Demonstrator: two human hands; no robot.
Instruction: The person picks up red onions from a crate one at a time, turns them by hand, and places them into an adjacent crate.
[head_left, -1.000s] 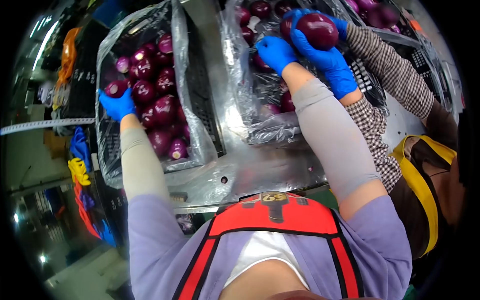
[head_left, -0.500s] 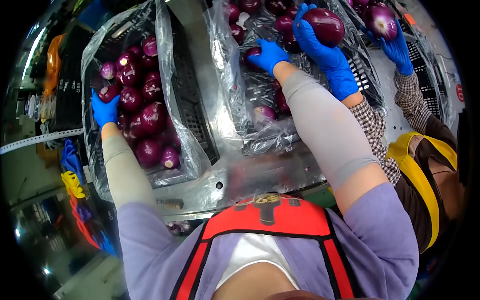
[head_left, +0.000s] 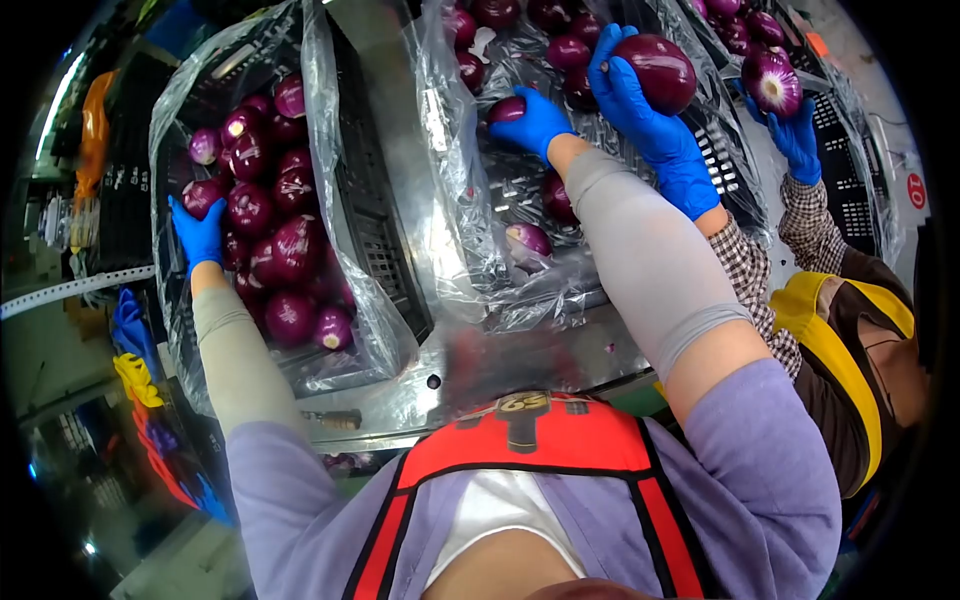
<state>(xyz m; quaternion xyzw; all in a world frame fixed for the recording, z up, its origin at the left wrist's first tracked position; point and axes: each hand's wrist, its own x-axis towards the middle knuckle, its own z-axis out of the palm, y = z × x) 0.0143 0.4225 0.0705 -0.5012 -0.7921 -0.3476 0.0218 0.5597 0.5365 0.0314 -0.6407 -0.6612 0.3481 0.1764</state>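
My left hand (head_left: 198,232), in a blue glove, is at the left side of a plastic-lined black crate. Its thumb and fingers are around a red onion (head_left: 203,196) at the edge of the pile (head_left: 262,215). In the middle crate, my right hand (head_left: 541,124), also blue-gloved, is closed on another red onion (head_left: 507,109) near that crate's left side. The fingertips there are partly hidden. A loose onion with peeling skin (head_left: 529,240) lies nearer to me in the same crate, with a dark red onion (head_left: 557,197) beside my right forearm.
At my right a co-worker's gloved hand (head_left: 665,150) holds a large onion (head_left: 653,74) over the middle crate. Their other hand (head_left: 797,140) holds an onion with its root end showing (head_left: 772,83). The metal table (head_left: 470,350) runs under the crates. Clear plastic liner (head_left: 385,330) overhangs the left crate.
The view has shifted slightly. My right hand has shifted its grip on the onion, which now shows more. My left hand stays at its onion. The co-worker's onion at far right has turned.
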